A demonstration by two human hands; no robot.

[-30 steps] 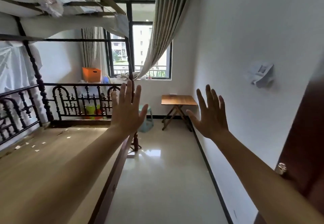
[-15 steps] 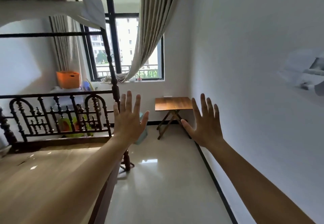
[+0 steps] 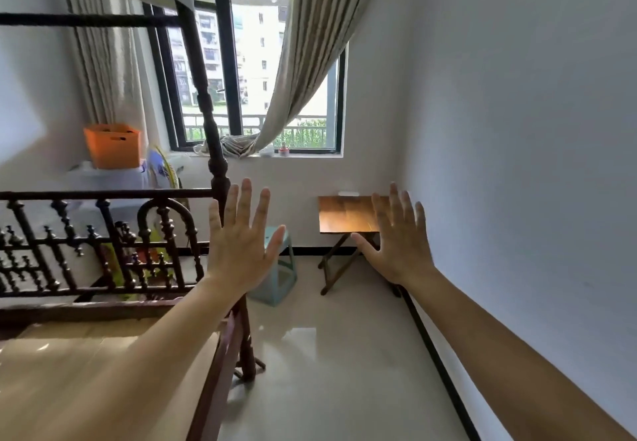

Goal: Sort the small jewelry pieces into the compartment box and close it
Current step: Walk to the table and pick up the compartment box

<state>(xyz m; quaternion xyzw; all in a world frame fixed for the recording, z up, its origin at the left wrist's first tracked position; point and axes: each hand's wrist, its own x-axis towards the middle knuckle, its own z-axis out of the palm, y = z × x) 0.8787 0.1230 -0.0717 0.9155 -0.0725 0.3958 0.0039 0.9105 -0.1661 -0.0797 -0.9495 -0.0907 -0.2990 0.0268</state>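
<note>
Both arms stretched fwd, palms away. Left hand (image 3: 238,244) spread flat, fingers apart, holding nothing; right hand (image 3: 401,244) likewise, empty. Below left hand: bare wooden bed platform (image 3: 69,371) w/ dark carved rail (image 3: 103,244). Just beyond left hand: pale teal plastic stool (image 3: 279,282). Behind right hand: small brown wooden folding tabletop (image 3: 344,214), bare. Farther: black-framed window (image 3: 255,71), beige curtain (image 3: 310,44). Jewelry pcs & compartment box not in view.

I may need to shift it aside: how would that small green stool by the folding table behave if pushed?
The green stool looks like thin plastic, so probably light. On the glossy tiled floor it would likely slide easily. It looks tall for its footprint, so a high push might tip it.
</note>
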